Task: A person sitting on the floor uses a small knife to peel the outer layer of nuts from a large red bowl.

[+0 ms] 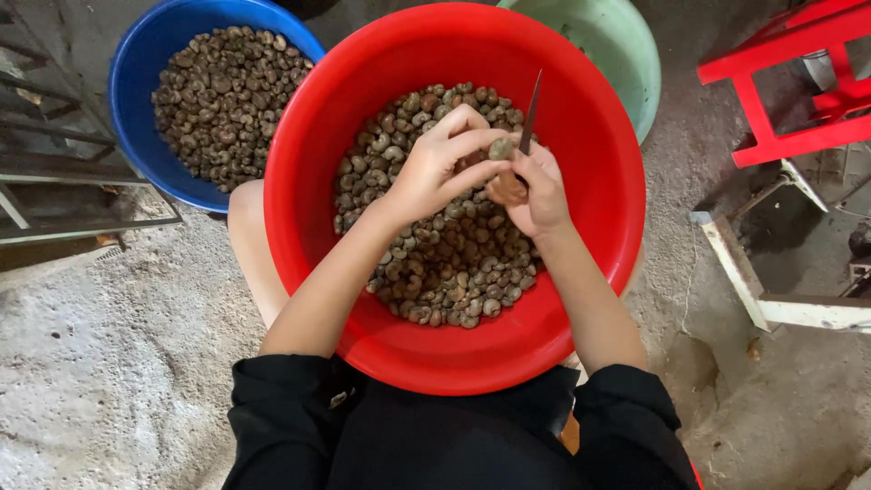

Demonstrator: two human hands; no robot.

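Observation:
A large red basin (581, 136) rests on my lap, half full of small brown-grey nuts (445, 263). Over its middle, my left hand (434, 165) pinches one nut (500, 148) between thumb and fingertips. My right hand (537, 192) grips a small knife (530, 115) by a wooden handle, blade pointing up and away, its edge right beside the held nut. Both hands touch each other above the pile.
A blue basin (136, 109) of similar nuts stands at the upper left on the concrete floor. A pale green basin (626, 45) sits behind the red one. A red stool (789, 82) and white wooden frame (753, 290) are at the right; metal bars at the left.

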